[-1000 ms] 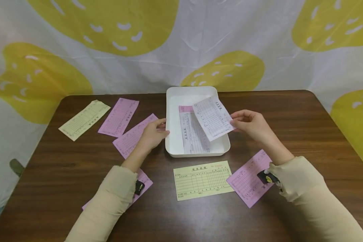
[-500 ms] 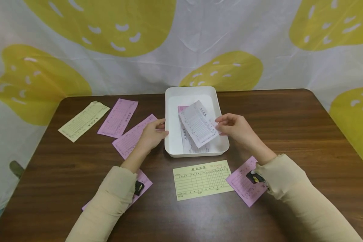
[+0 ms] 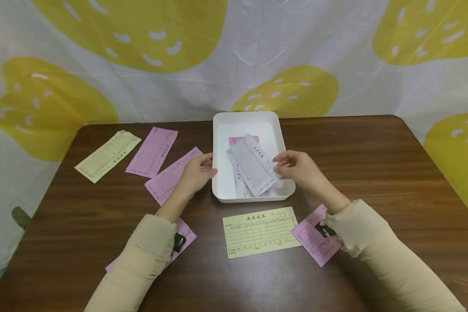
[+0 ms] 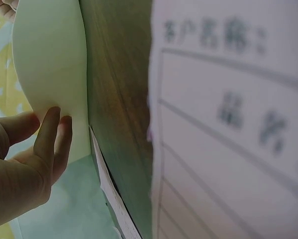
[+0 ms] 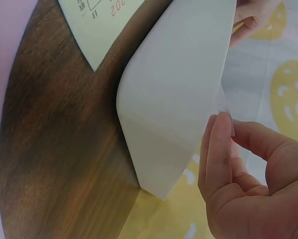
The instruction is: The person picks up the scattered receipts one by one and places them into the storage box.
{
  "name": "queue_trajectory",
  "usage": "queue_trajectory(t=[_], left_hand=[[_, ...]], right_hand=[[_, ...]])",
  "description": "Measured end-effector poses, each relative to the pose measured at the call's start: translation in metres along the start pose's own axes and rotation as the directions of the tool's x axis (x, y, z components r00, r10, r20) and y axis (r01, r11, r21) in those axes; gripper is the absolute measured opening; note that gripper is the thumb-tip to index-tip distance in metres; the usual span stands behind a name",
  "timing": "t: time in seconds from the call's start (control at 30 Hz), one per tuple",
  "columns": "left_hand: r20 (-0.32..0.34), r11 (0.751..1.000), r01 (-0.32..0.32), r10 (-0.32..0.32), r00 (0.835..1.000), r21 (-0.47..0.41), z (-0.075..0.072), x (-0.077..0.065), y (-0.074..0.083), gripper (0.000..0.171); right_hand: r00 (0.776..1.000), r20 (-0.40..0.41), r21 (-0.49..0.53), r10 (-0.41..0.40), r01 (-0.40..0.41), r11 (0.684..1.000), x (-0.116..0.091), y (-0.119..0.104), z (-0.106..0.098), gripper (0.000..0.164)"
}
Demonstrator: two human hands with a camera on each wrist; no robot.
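In the head view my right hand pinches the right edge of a white receipt with a printed grid. The receipt lies slanted over other white and pink receipts inside a shallow white tray. Between my right thumb and fingertips, a corner of the paper shows just over the tray's rim in the right wrist view. My left hand holds the tray's left side, with its thumb at the rim and bent fingers against the outer wall.
A yellow receipt lies in front of the tray, touching a pink receipt under my right wrist. To the left are another yellow receipt and several pink ones. A patterned cloth hangs behind the wooden table.
My right hand has moved left and slightly down with the white receipt, bringing it from the tray's right side over the papers inside. The left hand stays at the tray.
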State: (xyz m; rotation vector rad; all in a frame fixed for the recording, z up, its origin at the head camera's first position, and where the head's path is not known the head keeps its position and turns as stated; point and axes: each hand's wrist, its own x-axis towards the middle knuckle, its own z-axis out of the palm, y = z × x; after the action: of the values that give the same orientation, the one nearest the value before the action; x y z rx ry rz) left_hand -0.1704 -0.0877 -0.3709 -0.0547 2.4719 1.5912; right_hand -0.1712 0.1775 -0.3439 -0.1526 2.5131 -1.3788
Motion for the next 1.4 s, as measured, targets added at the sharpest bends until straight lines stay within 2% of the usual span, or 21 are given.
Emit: queue_trajectory(t=[0.37, 0.57, 0.73, 0.9, 1.13, 1.4], left_hand=[[-0.002, 1.000, 0.008, -0.008, 1.000, 0.001, 0.001, 0.002, -0.001, 0.053], [-0.005, 1.000, 0.000, 0.000, 1.000, 0.011, 0.001, 0.002, -0.002, 0.053], [-0.006, 1.000, 0.000, 0.000, 1.000, 0.008, 0.001, 0.002, -0.003, 0.053], [-0.004, 1.000, -0.007, 0.007, 1.000, 0.016, 0.001, 0.002, -0.002, 0.053], [-0.002, 1.000, -0.003, 0.003, 1.000, 0.010, 0.001, 0.002, -0.002, 0.053], [-0.004, 1.000, 0.008, -0.008, 1.000, 0.012, 0.001, 0.002, -0.002, 0.053]], right_hand=[[1.000, 0.008, -0.081, -0.023, 0.024, 0.996, 0.000, 0.002, -0.005, 0.030], [0.998, 0.007, -0.184, -0.065, 0.066, 0.981, -0.004, 0.002, -0.013, 0.032], [0.996, -0.001, -0.191, -0.089, 0.087, 0.978, -0.009, 0.004, -0.024, 0.031], [0.997, -0.010, -0.173, -0.074, 0.071, 0.982, -0.016, 0.010, -0.042, 0.032], [1.000, -0.020, -0.144, 0.005, -0.007, 0.989, -0.027, 0.027, -0.068, 0.037], [1.000, -0.008, -0.270, 0.019, -0.020, 0.963, -0.039, 0.054, -0.089, 0.039]])
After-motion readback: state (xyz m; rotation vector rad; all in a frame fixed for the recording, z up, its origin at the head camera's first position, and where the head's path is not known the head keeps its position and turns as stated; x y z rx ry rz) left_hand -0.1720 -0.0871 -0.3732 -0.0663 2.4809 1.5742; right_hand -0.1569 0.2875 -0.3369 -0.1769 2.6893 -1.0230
